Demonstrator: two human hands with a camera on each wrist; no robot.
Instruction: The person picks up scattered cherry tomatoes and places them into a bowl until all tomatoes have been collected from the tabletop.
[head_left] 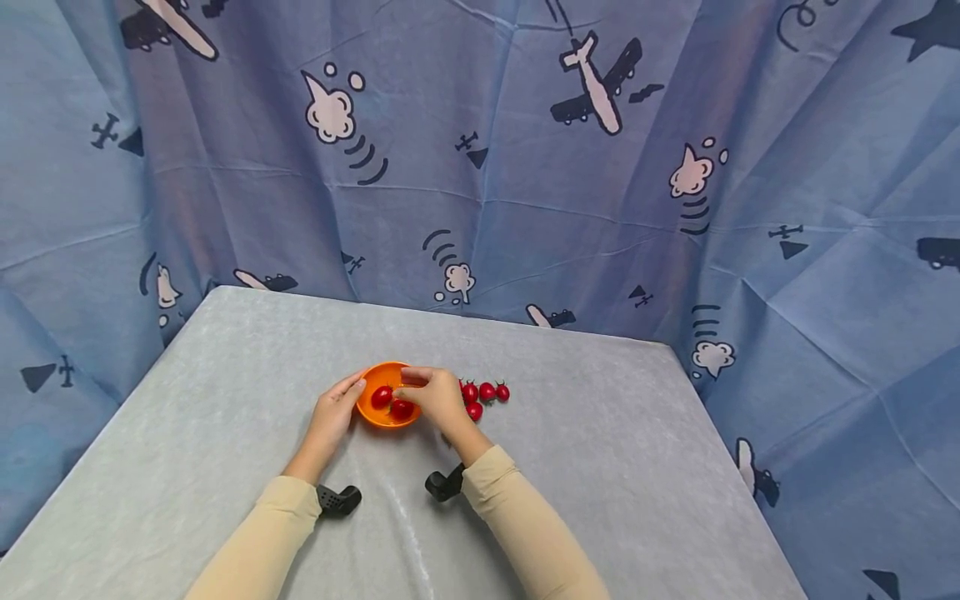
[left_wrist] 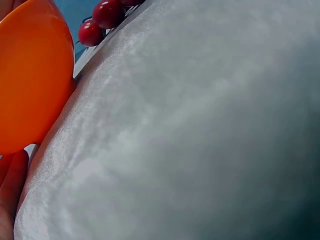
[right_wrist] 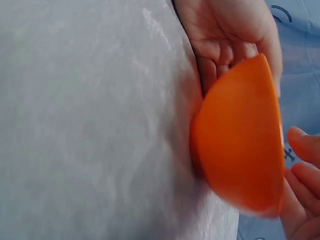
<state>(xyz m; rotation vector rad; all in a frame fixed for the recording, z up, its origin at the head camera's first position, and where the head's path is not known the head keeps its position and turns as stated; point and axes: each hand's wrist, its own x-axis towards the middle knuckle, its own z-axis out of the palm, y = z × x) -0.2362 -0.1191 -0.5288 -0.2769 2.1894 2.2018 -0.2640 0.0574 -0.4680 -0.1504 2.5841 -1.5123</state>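
Note:
An orange bowl (head_left: 388,423) stands on the table with red cherry tomatoes (head_left: 381,397) in it. My left hand (head_left: 335,414) holds the bowl at its left side, thumb by the rim and fingers against the outer wall, as the right wrist view also shows. Over the bowl's right rim reaches my right hand (head_left: 438,402), its thumb and fingertips apart above the tomatoes inside. Nothing shows between those fingers. To the right of the bowl lie several more cherry tomatoes (head_left: 487,392), some partly hidden behind the right hand.
A pale cloth covers the table (head_left: 600,433). Behind it hangs a blue curtain (head_left: 495,200) with printed airplanes. Each wrist wears a black camera mount, one by the left cuff (head_left: 339,501) and one by the right.

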